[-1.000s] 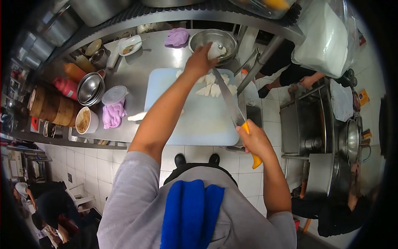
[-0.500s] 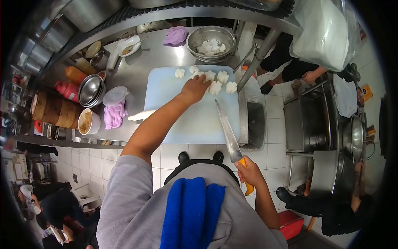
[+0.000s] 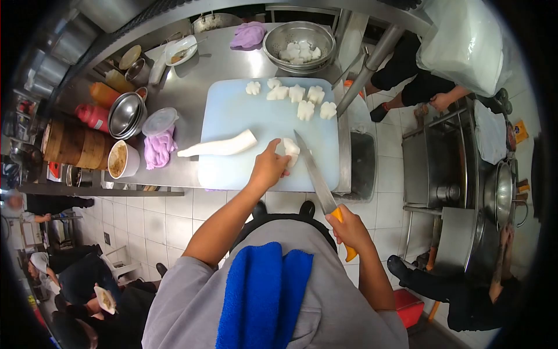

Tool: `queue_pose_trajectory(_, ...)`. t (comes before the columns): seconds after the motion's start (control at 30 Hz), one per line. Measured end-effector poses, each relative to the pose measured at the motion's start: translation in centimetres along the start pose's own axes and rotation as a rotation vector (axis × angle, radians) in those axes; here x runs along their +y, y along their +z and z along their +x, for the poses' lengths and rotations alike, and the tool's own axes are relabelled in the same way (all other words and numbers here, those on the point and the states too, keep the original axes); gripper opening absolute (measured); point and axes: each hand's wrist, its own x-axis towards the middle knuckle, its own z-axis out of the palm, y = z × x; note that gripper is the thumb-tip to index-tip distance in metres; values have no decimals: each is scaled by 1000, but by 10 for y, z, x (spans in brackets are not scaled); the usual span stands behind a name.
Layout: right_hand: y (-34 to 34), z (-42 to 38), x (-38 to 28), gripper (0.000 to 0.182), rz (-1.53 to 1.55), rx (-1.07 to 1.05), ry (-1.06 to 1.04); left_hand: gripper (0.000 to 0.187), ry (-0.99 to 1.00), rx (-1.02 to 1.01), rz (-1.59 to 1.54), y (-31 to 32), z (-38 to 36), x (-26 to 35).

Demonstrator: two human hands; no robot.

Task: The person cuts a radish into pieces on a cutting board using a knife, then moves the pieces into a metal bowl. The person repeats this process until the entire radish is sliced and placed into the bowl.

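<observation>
My left hand [image 3: 268, 168] pinches a white radish chunk [image 3: 290, 150] on the pale blue cutting board [image 3: 244, 113]; my right hand [image 3: 347, 228], fingers wrapped around the orange-handled knife [image 3: 317, 177], sets its blade just right of the chunk.

no legible text for you to log, no labels, brands, numbers or signs readable anywhere, sauce bottles [image 3: 97, 104] show no readable print, orange card on the floor [image 3: 519, 131] too blurred to read
</observation>
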Motion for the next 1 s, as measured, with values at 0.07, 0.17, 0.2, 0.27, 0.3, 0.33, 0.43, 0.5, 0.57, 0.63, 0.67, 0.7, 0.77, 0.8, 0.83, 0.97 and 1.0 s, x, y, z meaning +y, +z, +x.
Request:
queue_pose_trajectory(0.07,0,1,-14,37,-115,-2,22,47,16,-12,109,-1,-9,-1)
queue_pose_trajectory(0.17,1,8,-13,40,-261,42,-92,47,398,179,506,-9,-4,-30)
queue_pose_trajectory(0.2,2,8,-14,39,-267,49,-102,45,391,191,431,-13,-11,-19)
queue_pose_trajectory(0.27,2,8,-17,38,-275,66,-120,40,716,226,463,-21,-3,-24)
queue_pose_trajectory(0.3,1,5,-20,37,-292,78,-127,38,877,240,474,-24,2,-28)
queue_pose_trajectory(0.33,1,2,-25,36,-309,90,-135,37,889,184,444,-25,6,-31)
queue_pose_trajectory(0.43,2,-7,-32,34,-382,158,-176,34,910,84,374,-24,15,-37)
queue_pose_trajectory(0.5,3,-14,-32,33,-432,202,-201,32,906,93,358,-18,17,-38)
queue_pose_trajectory(0.57,5,-21,-31,33,-476,239,-224,30,894,107,324,-15,18,-39)
queue_pose_trajectory(0.63,6,-27,-30,32,-533,259,-226,28,878,135,296,-11,16,-40)
queue_pose_trajectory(0.67,6,-30,-29,32,-562,268,-229,27,868,157,286,-9,15,-41)
queue_pose_trajectory(0.7,7,-34,-28,32,-595,279,-237,26,858,179,276,-7,14,-42)
queue_pose_trajectory(0.77,6,-40,-28,31,-659,299,-255,24,819,200,258,-1,13,-43)
queue_pose_trajectory(0.8,5,-43,-28,30,-684,307,-263,24,800,211,250,1,13,-44)
queue_pose_trajectory(0.83,5,-46,-26,30,-710,316,-271,23,796,220,244,3,12,-44)
queue_pose_trajectory(0.97,-2,-56,-27,27,-765,334,-314,23,776,245,218,6,11,-43)
queue_pose_trajectory(1.0,-4,-57,-27,27,-779,329,-316,23,771,249,213,6,10,-43)
